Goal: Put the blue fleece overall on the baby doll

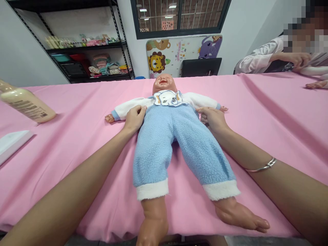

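Note:
A baby doll (163, 82) lies on its back on the pink-covered table, feet toward me. It wears fluffy blue trousers (157, 153) with white cuffs and a white top (198, 99) with an elephant face at the chest. My left hand (135, 118) is closed at the trousers' left side near the waist, pinching the cloth there. On the other side my right hand (214, 119) has its fingers curled against the trousers' waist edge, also pinching cloth. The doll's arms stretch out to both sides, and its bare feet reach the table's near edge.
A cream bottle (28, 104) lies tilted at the left, with a white flat object (15, 143) nearer me. Another person's hand (293, 58) shows at the far right, beside part of another doll. A black shelf (87, 48) stands behind the pink-covered table (77, 102).

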Demonstrator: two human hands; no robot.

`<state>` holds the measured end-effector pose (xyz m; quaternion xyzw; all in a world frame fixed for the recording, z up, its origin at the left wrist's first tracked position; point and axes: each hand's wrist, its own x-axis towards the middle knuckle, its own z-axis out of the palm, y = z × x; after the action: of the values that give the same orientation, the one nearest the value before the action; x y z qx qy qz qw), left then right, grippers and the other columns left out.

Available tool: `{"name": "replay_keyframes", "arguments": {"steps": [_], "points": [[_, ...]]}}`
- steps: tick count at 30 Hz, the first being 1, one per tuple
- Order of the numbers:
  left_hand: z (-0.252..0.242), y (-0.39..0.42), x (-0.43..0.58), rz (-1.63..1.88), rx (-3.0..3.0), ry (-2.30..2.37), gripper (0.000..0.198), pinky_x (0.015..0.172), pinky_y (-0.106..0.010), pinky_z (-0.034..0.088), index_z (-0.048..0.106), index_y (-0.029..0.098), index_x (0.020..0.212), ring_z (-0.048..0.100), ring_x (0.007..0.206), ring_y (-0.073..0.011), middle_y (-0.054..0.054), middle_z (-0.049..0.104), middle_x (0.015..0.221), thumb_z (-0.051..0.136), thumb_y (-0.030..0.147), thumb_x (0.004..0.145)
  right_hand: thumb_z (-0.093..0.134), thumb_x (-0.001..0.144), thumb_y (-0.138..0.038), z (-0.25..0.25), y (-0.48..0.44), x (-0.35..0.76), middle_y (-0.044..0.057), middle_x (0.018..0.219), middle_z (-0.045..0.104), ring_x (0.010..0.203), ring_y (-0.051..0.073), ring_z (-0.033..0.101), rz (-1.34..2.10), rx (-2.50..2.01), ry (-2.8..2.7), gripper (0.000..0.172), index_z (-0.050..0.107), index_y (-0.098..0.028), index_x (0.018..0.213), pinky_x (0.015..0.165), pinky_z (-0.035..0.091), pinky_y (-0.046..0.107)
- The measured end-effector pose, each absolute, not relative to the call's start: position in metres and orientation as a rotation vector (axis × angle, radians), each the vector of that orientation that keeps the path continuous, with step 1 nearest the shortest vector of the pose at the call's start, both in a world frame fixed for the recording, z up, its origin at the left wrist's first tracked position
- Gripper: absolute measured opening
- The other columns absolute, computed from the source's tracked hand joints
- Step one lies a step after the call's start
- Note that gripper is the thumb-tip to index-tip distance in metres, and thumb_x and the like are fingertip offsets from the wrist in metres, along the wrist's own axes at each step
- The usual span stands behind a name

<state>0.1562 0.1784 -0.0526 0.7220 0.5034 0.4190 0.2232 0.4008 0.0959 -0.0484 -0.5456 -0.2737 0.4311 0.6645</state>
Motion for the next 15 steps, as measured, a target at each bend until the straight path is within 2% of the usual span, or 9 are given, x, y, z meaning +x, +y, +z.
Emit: {"name": "replay_keyframes", "arguments": {"steps": [9, 11, 15], "points": [[-0.0529, 0.1788, 0.156, 1.151, 1.998, 1.389, 0.033, 0.062, -0.03, 0.026, 0.042, 0.017, 0.059, 0.038, 0.061, -0.0122, 0.003, 0.041, 0.059, 0.048, 0.024, 0.09, 0.054, 0.082, -0.005, -0.0438, 0.0919, 0.3953, -0.006, 0.046, 0.03, 0.039, 0.001, 0.026, 0.943, -1.268, -0.627, 0.006, 0.059, -0.008, 0.083, 0.038, 0.02, 0.014], [-0.0528, 0.1788, 0.1564, 1.15, 1.998, 1.391, 0.033, 0.062, -0.029, 0.026, 0.043, 0.017, 0.059, 0.038, 0.062, -0.0123, 0.002, 0.041, 0.059, 0.048, 0.024, 0.09, 0.056, 0.083, -0.007, -0.0442, 0.0912, 0.3948, -0.006, 0.046, 0.03, 0.039, 0.001, 0.027, 0.94, -1.282, -0.635, 0.004, 0.058, -0.009, 0.079, 0.038, 0.021, 0.014], [-0.0522, 0.1793, 0.1571, 1.151, 1.99, 1.392, 0.033, 0.061, -0.029, 0.026, 0.043, 0.017, 0.058, 0.037, 0.061, -0.0123, 0.003, 0.04, 0.059, 0.048, 0.023, 0.09, 0.056, 0.083, -0.009, -0.044, 0.0899, 0.3942, -0.005, 0.046, 0.03, 0.039, 0.001, 0.026, 0.943, -1.327, -0.664, 0.016, 0.051, -0.011, 0.069, 0.038, 0.02, 0.014]]}}
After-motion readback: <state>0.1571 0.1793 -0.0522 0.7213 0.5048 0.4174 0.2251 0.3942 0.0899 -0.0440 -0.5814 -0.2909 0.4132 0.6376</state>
